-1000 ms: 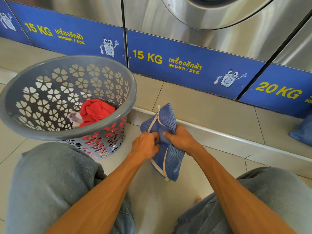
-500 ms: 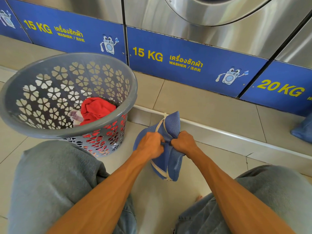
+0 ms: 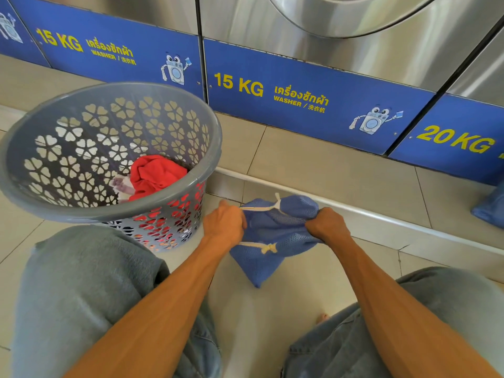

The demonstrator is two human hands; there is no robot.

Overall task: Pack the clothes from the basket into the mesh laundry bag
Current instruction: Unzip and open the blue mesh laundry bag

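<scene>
A blue mesh laundry bag (image 3: 268, 256) with a white drawstring hangs above the tiled floor between my knees. My left hand (image 3: 225, 223) grips its left top edge and my right hand (image 3: 326, 226) grips its right top edge, stretching the mouth sideways. To the left stands a grey perforated basket (image 3: 81, 211). Inside it lie a red garment (image 3: 155, 173) and a pale cloth (image 3: 121, 185) beside it.
Steel washers with blue "15 KG" and "20 KG" panels (image 3: 300, 96) line the back, on a raised tiled step (image 3: 327, 170) with a white edge. Another blue bag (image 3: 491, 208) lies on the step at far right. My knees in grey shorts flank the bag.
My hands have pulled apart, spreading the bag's top wide; earlier they were close together on a bunched, upright bag. The bag has sunk lower toward the floor.
</scene>
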